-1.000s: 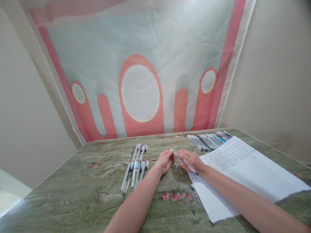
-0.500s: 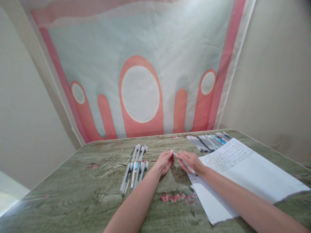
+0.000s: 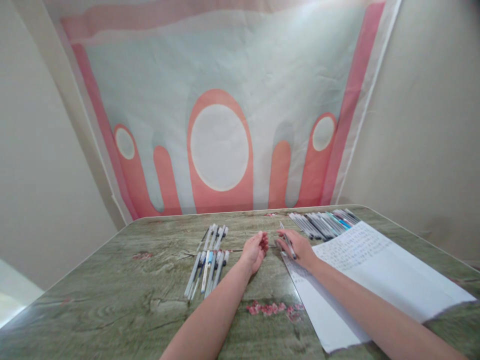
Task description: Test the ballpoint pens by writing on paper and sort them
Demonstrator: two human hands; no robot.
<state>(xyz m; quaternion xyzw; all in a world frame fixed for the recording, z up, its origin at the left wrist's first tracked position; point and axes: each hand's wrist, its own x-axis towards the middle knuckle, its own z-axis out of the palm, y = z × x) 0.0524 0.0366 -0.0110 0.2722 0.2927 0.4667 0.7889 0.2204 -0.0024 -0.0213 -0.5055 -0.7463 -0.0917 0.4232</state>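
My right hand (image 3: 298, 247) is closed around a slim clear pen (image 3: 288, 242), its tip pointing up and away and its dark end towards me. That hand rests over the upper left corner of a white paper sheet (image 3: 378, 280), part of which is covered in handwriting. To the left, apart from the pen, my left hand (image 3: 257, 250) rests with fingers curled and thumb against them; whatever is between them is too small to make out. Left of it lie two groups of pens, an upper one (image 3: 213, 237) and a lower one (image 3: 207, 272).
A long row of pens (image 3: 322, 224) lies at the back right, just beyond the paper. The wood-patterned table (image 3: 123, 295) has printed pink flowers (image 3: 273, 308) near its front. Behind it hangs a patterned sheet (image 3: 232, 60) on the wall.
My hands have come apart. The pen's tip has left my left fingers, and the pen now stands more steeply in my right hand. The view has shifted slightly.
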